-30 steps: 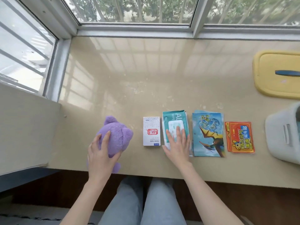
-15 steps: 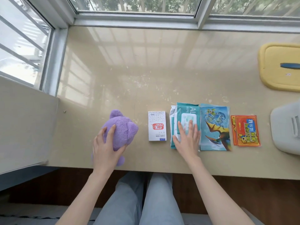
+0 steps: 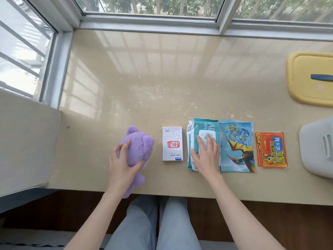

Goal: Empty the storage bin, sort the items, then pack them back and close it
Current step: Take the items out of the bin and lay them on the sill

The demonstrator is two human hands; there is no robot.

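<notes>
Grey bin: inside unseen | yellow lid apart | left grip holds plush

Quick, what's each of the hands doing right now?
Left hand: grips the purple plush toy.
Right hand: open, fingers flat on the teal wipes pack.

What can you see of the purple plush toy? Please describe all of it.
The purple plush toy is soft and fuzzy, with two rounded ears pointing away from the person. It lies on the beige counter, leftmost in the row, its lower end reaching past the near edge. The left hand holds it, fingers and thumb curled round its body.
</notes>
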